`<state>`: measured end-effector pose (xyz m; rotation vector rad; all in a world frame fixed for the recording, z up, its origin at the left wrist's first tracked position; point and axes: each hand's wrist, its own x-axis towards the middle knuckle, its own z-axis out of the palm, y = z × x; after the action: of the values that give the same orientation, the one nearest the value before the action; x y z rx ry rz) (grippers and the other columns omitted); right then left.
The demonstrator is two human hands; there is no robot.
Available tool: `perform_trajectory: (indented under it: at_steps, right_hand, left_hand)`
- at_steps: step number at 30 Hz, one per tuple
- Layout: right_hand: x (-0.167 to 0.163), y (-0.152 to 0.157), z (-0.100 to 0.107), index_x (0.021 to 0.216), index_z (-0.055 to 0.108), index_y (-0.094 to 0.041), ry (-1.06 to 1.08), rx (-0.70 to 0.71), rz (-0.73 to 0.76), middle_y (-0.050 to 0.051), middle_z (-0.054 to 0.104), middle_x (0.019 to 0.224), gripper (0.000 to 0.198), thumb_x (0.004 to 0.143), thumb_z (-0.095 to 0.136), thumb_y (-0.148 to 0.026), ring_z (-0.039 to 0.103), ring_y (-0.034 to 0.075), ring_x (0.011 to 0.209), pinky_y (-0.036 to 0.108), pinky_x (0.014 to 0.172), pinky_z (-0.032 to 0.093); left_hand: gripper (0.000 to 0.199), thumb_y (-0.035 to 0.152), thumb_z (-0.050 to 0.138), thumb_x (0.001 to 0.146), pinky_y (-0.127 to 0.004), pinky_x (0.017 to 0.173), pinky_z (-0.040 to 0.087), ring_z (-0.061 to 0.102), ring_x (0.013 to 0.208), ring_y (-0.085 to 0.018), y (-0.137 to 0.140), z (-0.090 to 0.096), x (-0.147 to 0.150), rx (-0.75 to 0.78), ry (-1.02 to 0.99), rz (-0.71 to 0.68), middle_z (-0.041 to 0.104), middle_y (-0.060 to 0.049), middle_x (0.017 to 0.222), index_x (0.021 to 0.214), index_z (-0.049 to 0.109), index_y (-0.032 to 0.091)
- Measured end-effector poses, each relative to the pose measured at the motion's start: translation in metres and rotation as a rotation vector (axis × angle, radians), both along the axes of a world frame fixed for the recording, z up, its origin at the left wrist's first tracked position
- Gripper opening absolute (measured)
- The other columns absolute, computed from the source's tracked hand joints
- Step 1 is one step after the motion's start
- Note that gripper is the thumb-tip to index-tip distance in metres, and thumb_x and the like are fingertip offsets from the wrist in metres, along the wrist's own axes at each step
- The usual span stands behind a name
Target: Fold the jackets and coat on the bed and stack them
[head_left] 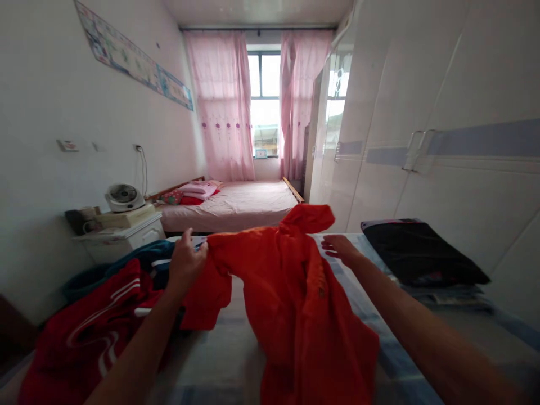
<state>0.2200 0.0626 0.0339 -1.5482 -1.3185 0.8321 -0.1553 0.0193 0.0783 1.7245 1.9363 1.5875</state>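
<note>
An orange hooded jacket (pixel 291 292) spreads across the middle of the view over a bed, its hood bunched at the far end. One sleeve bends toward the left and drops down. Beside the bend of that sleeve is my left hand (pixel 188 261), its thumb and fingers apart; the thumb meets or nearly meets the cloth edge. My right hand (pixel 340 247) is just off the jacket's right side, fingers stretched toward it and holding nothing. Red clothing with white stripes (pixel 97 320) lies under and beside my left forearm, with dark teal clothing (pixel 143 256) behind it.
A folded black garment (pixel 422 253) rests on a stack at the right, beside white wardrobe doors (pixel 459 185). At the left, a small fan (pixel 125 197) stands on a white cabinet (pixel 143 228). Another bed (pixel 244 197) lies beyond, below pink curtains (pixel 219 101).
</note>
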Motion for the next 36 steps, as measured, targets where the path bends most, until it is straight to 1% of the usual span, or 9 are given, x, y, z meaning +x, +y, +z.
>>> perform_trajectory:
  at_steps: [6,11,14,18,23,28,30,33,36]
  right_hand:
    - [-0.008,-0.055,-0.036,0.091,0.065,-0.017,-0.255,-0.028,0.106,0.007,0.065,0.090,0.032,0.085,0.048,-0.044,0.060,0.019,0.085,0.033,0.080,0.044]
    - [-0.036,-0.100,-0.050,0.092,0.064,-0.018,-0.672,0.077,0.164,0.010,0.064,0.095,0.038,0.076,0.055,-0.051,0.058,0.024,0.088,0.034,0.079,0.040]
    - [-0.050,-0.099,-0.051,0.071,0.061,-0.019,-0.720,0.059,0.240,0.005,0.065,0.077,0.016,0.076,0.051,-0.030,0.058,0.018,0.071,0.028,0.068,0.040]
    - [-0.029,-0.080,-0.029,0.070,0.064,-0.021,-0.648,0.110,0.219,0.000,0.066,0.072,0.018,0.074,0.046,-0.025,0.059,0.014,0.068,0.022,0.066,0.041]
    - [0.066,-0.049,0.011,0.088,0.065,-0.016,-0.640,0.129,-0.251,0.008,0.067,0.082,0.032,0.077,0.041,-0.034,0.061,0.023,0.078,0.032,0.072,0.043]
    - [0.096,-0.078,-0.009,0.101,0.058,-0.012,-0.689,0.213,-0.530,0.016,0.061,0.101,0.035,0.075,0.042,-0.028,0.059,0.026,0.089,0.038,0.079,0.044]
    - [0.073,-0.111,-0.027,0.099,0.057,-0.017,-0.695,0.313,-0.383,0.011,0.061,0.099,0.028,0.080,0.043,-0.033,0.060,0.021,0.081,0.033,0.074,0.046]
    - [0.027,-0.163,-0.050,0.083,0.058,-0.022,-0.748,0.299,0.209,0.004,0.063,0.090,0.017,0.086,0.044,-0.031,0.060,0.017,0.083,0.028,0.076,0.046]
    - [-0.004,-0.193,-0.070,0.103,0.060,-0.026,-0.888,0.319,0.496,0.004,0.061,0.113,0.028,0.077,0.062,-0.033,0.055,0.021,0.106,0.033,0.089,0.043]
  left_hand:
    - [0.025,0.038,0.054,0.074,-0.039,0.093,0.041,0.060,0.095,-0.027,-0.026,-0.088,0.016,-0.285,-0.025,-0.347,0.067,-0.008,0.095,0.084,0.067,0.019]
    - [0.043,0.054,0.055,0.075,-0.037,0.062,0.052,0.066,0.072,-0.027,-0.030,-0.123,0.047,-0.615,-0.362,-0.539,0.069,-0.010,0.078,0.082,0.065,0.013]
    - [0.043,0.051,0.056,0.076,-0.036,0.065,0.054,0.068,0.074,-0.025,-0.023,-0.128,0.061,-0.656,-0.551,-0.570,0.070,-0.013,0.080,0.084,0.063,0.009]
    - [0.031,0.038,0.059,0.075,-0.031,0.073,0.054,0.068,0.079,-0.021,-0.023,-0.114,0.064,-0.545,-0.705,-0.578,0.071,-0.011,0.092,0.093,0.061,0.012]
    - [0.032,0.038,0.052,0.081,-0.030,0.072,0.054,0.066,0.089,-0.021,-0.024,-0.095,0.041,-0.440,-0.748,-0.425,0.067,-0.010,0.108,0.104,0.055,0.016]
    - [0.038,0.039,0.059,0.074,-0.037,0.085,0.050,0.060,0.105,-0.027,-0.049,-0.099,0.024,-0.492,-0.629,-0.369,0.064,-0.013,0.113,0.103,0.058,0.014]
    - [0.035,0.038,0.061,0.071,-0.037,0.087,0.049,0.061,0.102,-0.027,-0.072,-0.107,0.019,-0.524,-0.393,-0.440,0.068,-0.011,0.105,0.097,0.061,0.015]
    - [0.032,0.039,0.055,0.076,-0.034,0.081,0.052,0.064,0.092,-0.025,-0.112,-0.124,0.011,-0.562,0.060,-0.548,0.069,-0.007,0.100,0.100,0.063,0.019]
    - [0.045,0.024,0.060,0.069,-0.031,0.091,0.049,0.060,0.106,-0.024,-0.140,-0.142,0.010,-0.487,0.300,-0.675,0.062,-0.005,0.120,0.114,0.059,0.026]
